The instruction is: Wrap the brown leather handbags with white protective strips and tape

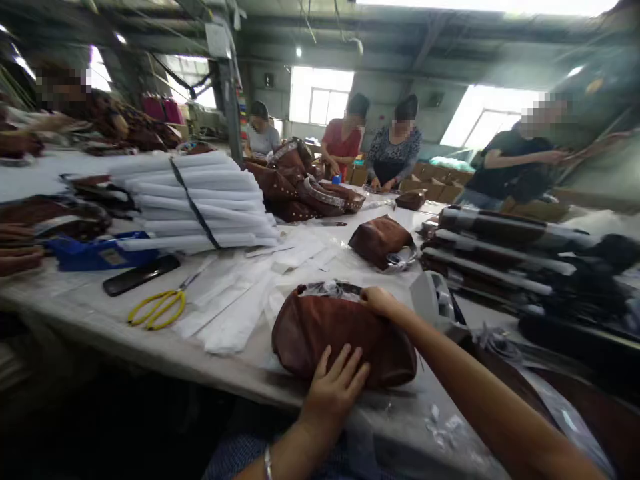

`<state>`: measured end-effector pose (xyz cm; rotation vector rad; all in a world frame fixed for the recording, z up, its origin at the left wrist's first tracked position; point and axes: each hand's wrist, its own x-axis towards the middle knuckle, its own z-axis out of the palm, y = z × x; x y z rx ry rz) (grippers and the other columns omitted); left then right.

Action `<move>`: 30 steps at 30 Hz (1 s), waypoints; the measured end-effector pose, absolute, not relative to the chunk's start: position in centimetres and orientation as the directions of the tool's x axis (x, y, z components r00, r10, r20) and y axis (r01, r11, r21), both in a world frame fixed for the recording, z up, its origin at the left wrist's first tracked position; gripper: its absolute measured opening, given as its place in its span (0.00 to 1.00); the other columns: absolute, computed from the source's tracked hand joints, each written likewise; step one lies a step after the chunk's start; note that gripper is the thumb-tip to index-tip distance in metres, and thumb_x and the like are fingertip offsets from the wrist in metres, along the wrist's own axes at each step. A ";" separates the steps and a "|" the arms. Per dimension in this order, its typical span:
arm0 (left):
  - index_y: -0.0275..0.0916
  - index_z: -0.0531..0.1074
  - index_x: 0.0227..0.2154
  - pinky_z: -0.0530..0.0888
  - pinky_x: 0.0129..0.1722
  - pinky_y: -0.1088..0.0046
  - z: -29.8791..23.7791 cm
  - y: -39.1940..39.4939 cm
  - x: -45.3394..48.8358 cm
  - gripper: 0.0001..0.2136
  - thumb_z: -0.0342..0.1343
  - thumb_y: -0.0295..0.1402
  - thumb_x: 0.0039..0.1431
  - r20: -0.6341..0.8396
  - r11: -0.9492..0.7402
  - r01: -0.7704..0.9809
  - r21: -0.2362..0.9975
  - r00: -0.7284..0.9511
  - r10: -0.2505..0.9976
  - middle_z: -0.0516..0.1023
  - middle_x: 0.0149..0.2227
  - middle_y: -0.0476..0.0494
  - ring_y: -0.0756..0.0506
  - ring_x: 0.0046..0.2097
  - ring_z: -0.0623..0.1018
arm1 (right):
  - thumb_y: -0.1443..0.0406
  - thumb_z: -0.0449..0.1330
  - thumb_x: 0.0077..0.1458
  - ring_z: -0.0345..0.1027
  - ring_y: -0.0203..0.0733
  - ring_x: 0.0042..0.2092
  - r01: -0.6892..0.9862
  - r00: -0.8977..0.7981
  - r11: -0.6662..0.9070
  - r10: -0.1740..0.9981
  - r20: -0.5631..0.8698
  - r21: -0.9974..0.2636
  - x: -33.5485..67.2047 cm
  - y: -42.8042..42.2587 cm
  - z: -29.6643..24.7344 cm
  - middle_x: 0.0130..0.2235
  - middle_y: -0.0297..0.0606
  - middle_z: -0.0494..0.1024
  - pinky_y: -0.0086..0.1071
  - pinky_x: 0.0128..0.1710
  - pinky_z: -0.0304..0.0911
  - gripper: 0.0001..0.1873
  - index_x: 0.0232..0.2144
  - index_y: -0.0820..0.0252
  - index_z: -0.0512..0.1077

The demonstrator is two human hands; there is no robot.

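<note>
A brown leather handbag (315, 327) stands on the table directly before me, its top edge showing clear plastic wrap and a dark handle. My left hand (334, 387) lies on the bag's near side with fingers spread. At the bag's upper right edge, my right hand (383, 303) is closed on the rim or handle; which of the two I cannot make out. Left of the bag lie flat white paper strips (235, 313) and yellow-handled scissors (159, 308).
A dark phone (141, 275) and a blue tray (100, 252) lie at the left, before a strapped stack of white sheets (195, 200). Another brown bag (381, 237) sits behind mine. Stacked dark goods (500, 260) fill the right. Several people work across the table.
</note>
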<state>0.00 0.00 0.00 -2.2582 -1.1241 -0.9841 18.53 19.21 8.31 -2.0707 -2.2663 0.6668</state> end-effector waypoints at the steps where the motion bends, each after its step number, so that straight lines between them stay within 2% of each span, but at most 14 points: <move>1: 0.51 0.73 0.54 0.49 0.70 0.58 -0.1 0.0 0.0 0.18 0.39 0.38 0.74 0.750 -0.579 0.813 -0.064 0.422 0.510 0.71 0.62 0.58 0.48 0.63 0.68 | 0.61 0.64 0.61 0.73 0.41 0.41 0.946 -0.133 0.040 0.953 -0.273 -0.323 18.6 19.3 8.3 0.37 0.35 0.78 0.40 0.46 0.69 0.10 0.31 0.62 0.74; 3: 0.51 0.73 0.54 0.51 0.69 0.58 -0.3 0.0 0.1 0.18 0.39 0.38 0.74 0.744 -0.580 0.812 -0.067 0.427 0.513 0.70 0.62 0.57 0.48 0.64 0.68 | 0.63 0.66 0.57 0.73 0.41 0.39 0.925 -0.137 0.033 0.958 -0.253 -0.377 18.7 19.5 8.1 0.34 0.35 0.78 0.36 0.43 0.68 0.09 0.29 0.62 0.74; 6: 0.52 0.72 0.55 0.54 0.68 0.58 -0.5 0.1 0.2 0.18 0.39 0.39 0.74 0.737 -0.580 0.812 -0.070 0.434 0.519 0.68 0.64 0.57 0.48 0.64 0.67 | 0.65 0.69 0.49 0.73 0.41 0.36 0.858 -0.141 0.016 0.969 -0.205 -0.514 19.0 19.8 7.8 0.30 0.34 0.78 0.30 0.37 0.65 0.08 0.31 0.62 0.74; 9: 0.52 0.72 0.56 0.57 0.67 0.58 -0.6 0.1 0.2 0.17 0.40 0.39 0.74 0.727 -0.577 0.813 -0.079 0.443 0.524 0.66 0.65 0.56 0.47 0.65 0.66 | 0.65 0.70 0.46 0.72 0.39 0.33 0.733 -0.147 -0.005 0.975 -0.166 -0.680 19.5 19.9 7.7 0.28 0.32 0.77 0.27 0.32 0.63 0.18 0.41 0.61 0.73; 13: 0.51 0.70 0.58 0.60 0.66 0.58 -0.6 0.1 0.1 0.17 0.43 0.39 0.73 0.698 -0.579 0.810 -0.094 0.469 0.542 0.64 0.67 0.55 0.46 0.66 0.66 | 0.62 0.72 0.44 0.71 0.36 0.31 0.510 -0.199 -0.022 0.970 -0.143 -0.860 20.4 19.2 8.7 0.29 0.30 0.75 0.26 0.31 0.65 0.33 0.52 0.61 0.68; 17: 0.51 0.69 0.59 0.59 0.67 0.58 -0.4 0.2 -0.1 0.17 0.42 0.38 0.73 0.683 -0.591 0.803 -0.075 0.473 0.556 0.63 0.67 0.54 0.46 0.67 0.65 | 0.55 0.71 0.46 0.72 0.35 0.32 0.317 -0.233 -0.052 0.964 -0.131 -0.947 21.4 18.2 10.4 0.35 0.34 0.78 0.25 0.29 0.66 0.42 0.60 0.58 0.63; 20: 0.51 0.69 0.59 0.59 0.67 0.58 -0.1 0.5 -0.1 0.18 0.40 0.38 0.74 0.678 -0.595 0.802 -0.059 0.470 0.566 0.62 0.67 0.55 0.47 0.67 0.64 | 0.58 0.73 0.45 0.75 0.37 0.38 0.135 -0.269 -0.109 0.952 -0.142 -0.985 21.8 17.3 11.5 0.43 0.38 0.79 0.26 0.33 0.70 0.44 0.62 0.55 0.62; 23: 0.51 0.69 0.59 0.61 0.66 0.59 0.0 0.8 -0.1 0.18 0.40 0.37 0.74 0.672 -0.595 0.801 -0.064 0.476 0.568 0.62 0.68 0.56 0.47 0.67 0.64 | 0.59 0.74 0.45 0.75 0.43 0.44 -0.015 -0.300 -0.149 0.944 -0.138 -0.989 21.9 15.9 12.4 0.48 0.41 0.79 0.32 0.38 0.74 0.47 0.64 0.52 0.60; 25: 0.51 0.69 0.59 0.62 0.66 0.59 0.1 1.0 -0.1 0.18 0.40 0.37 0.74 0.667 -0.597 0.800 -0.061 0.478 0.572 0.62 0.68 0.56 0.47 0.67 0.64 | 0.59 0.73 0.47 0.76 0.45 0.42 0.008 -0.289 -0.084 0.954 -0.083 -0.996 22.0 14.4 12.8 0.45 0.41 0.81 0.36 0.40 0.75 0.50 0.67 0.53 0.55; 27: 0.51 0.69 0.59 0.62 0.66 0.59 0.2 1.2 -0.1 0.18 0.40 0.37 0.74 0.660 -0.601 0.798 -0.052 0.479 0.579 0.62 0.67 0.56 0.47 0.67 0.65 | 0.59 0.72 0.48 0.77 0.44 0.38 0.101 -0.275 0.041 0.961 0.012 -0.994 22.3 12.7 13.0 0.40 0.39 0.82 0.39 0.42 0.74 0.52 0.69 0.56 0.52; 29: 0.50 0.69 0.59 0.62 0.66 0.59 0.3 1.4 -0.1 0.18 0.40 0.37 0.74 0.656 -0.605 0.795 -0.045 0.481 0.582 0.63 0.67 0.55 0.47 0.66 0.65 | 0.60 0.70 0.52 0.78 0.45 0.39 0.238 -0.269 0.197 0.954 0.131 -0.951 22.7 10.9 12.8 0.38 0.38 0.83 0.41 0.46 0.73 0.47 0.68 0.57 0.54; 30: 0.50 0.69 0.59 0.62 0.66 0.58 0.4 1.6 -0.1 0.18 0.40 0.36 0.74 0.658 -0.608 0.793 -0.042 0.480 0.580 0.64 0.66 0.55 0.47 0.66 0.66 | 0.61 0.67 0.54 0.78 0.47 0.42 0.318 -0.265 0.276 0.944 0.194 -0.907 22.9 10.0 12.6 0.38 0.39 0.83 0.43 0.49 0.72 0.40 0.66 0.57 0.60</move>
